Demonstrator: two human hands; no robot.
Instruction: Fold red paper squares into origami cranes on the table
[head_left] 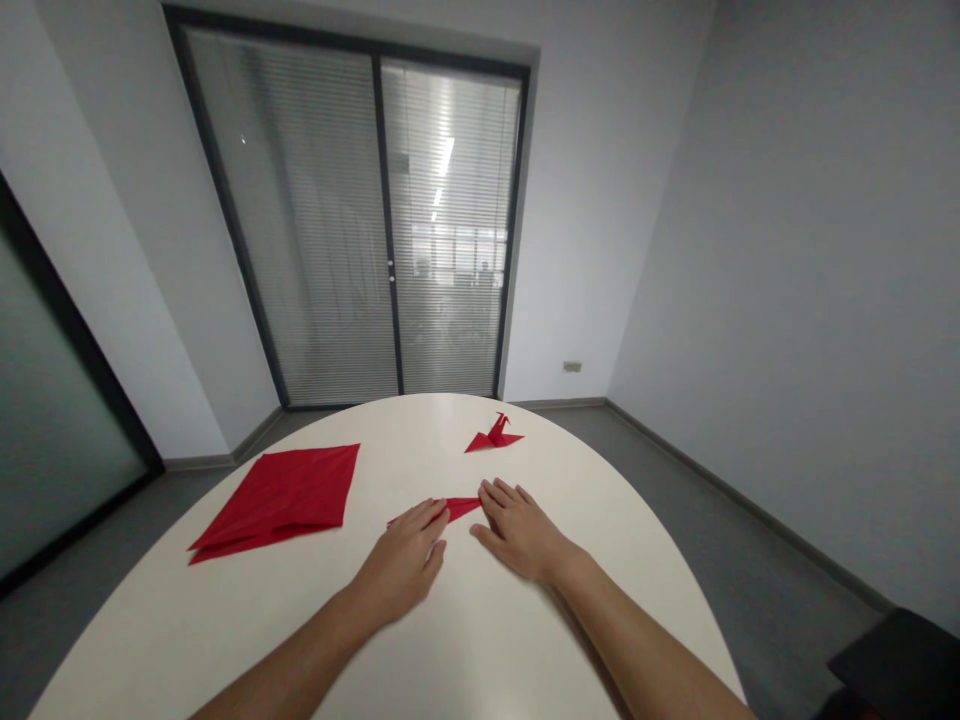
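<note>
Head view: on the white round table (pixel 480 640), a stack of red sheets (pixel 281 495) lies at centre left. At frame centre the left hand (pixel 405 565) and right hand (pixel 521 530) lie flat and unclenched, fingertips on a narrow folded red piece (pixel 459 507), seemingly half hidden beneath them. Uneven pressure could skew its crease or slide it on the smooth top; a small paper crane (pixel 495 434) sits apart, just above.

Near edge: bare table (pixel 487 650), free to cross.
Left: stack of red sheets (pixel 281 495) lies flat, well apart from the left hand (pixel 405 565).
Far side: paper crane (pixel 495 433) stands beyond the right hand (pixel 521 535), bare gap between.
</note>
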